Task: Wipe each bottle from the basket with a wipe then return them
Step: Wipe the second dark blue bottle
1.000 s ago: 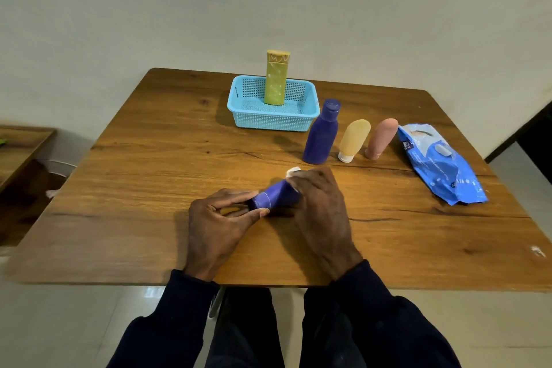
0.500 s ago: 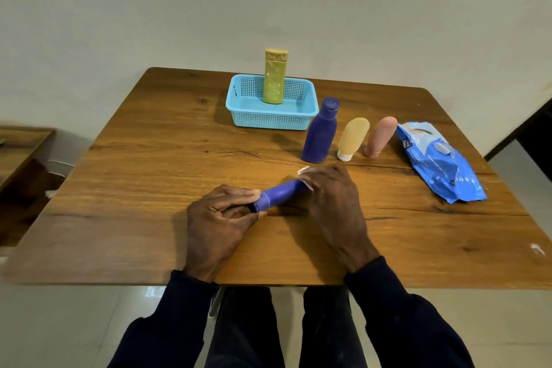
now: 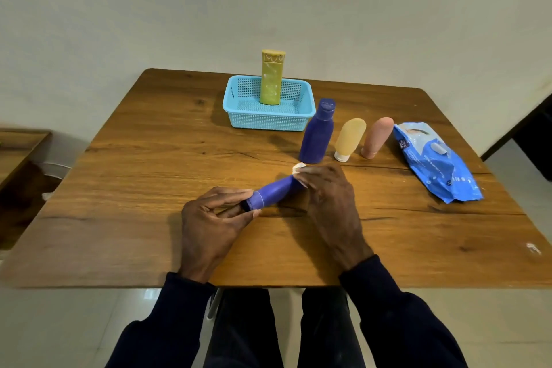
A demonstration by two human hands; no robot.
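Purple tube (image 3: 273,193) is held tilted, low over the front half of the desk (image 3: 149,188), with its dark cap end toward the left. Contact with the desk cannot be determined. Left grip (image 3: 209,218) pinches the cap end between thumb and fingers. Right grip (image 3: 328,200) is curled over the far end and clamps a white wipe (image 3: 298,168) against it; only a corner of the wipe shows past the fingers.

Basket (image 3: 268,121) stands at the rear of the desk, with one green bottle (image 3: 271,81) upright inside. Blue bottle (image 3: 316,134), yellow tube (image 3: 349,137) and pink tube (image 3: 377,136) stand in a row right of the basket, each apart from its neighbour. Wipes pack (image 3: 433,161) lies flat just beside the pink tube.
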